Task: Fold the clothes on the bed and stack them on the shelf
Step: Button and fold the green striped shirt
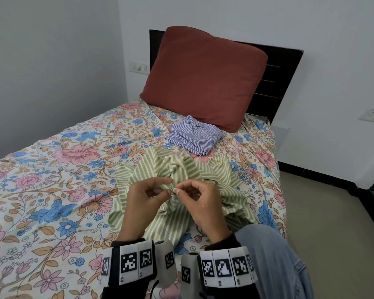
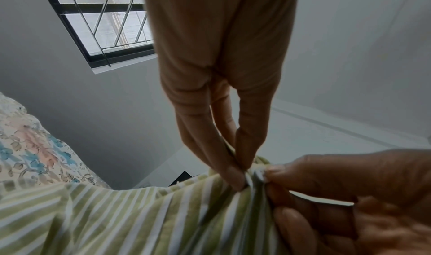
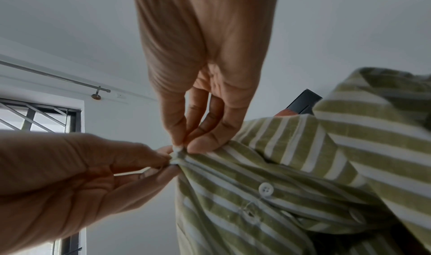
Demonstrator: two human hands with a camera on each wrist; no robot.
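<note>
Green-striped shirt [image 1: 177, 190], bunched on the floral bed [image 1: 52, 169] at roughly 6 o'clock from the red pillow [image 1: 203, 78]. Pinched at the front placket by both hands: left hand [image 1: 145, 201] and right hand [image 1: 203, 203] fingertip to fingertip (probably working a button [image 3: 265, 189]). Light, limp, crease-prone cloth by the look; best gripped at seams, collar or shoulders. Folded blue-striped shirt [image 1: 192, 137] at 12 o'clock beyond it.

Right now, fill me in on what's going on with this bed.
A person works on a crumpled green striped shirt lying on the floral bedsheet. The left hand and right hand both pinch its front edge close together, near a white button. A folded blue striped shirt waits by the red pillow.
</note>
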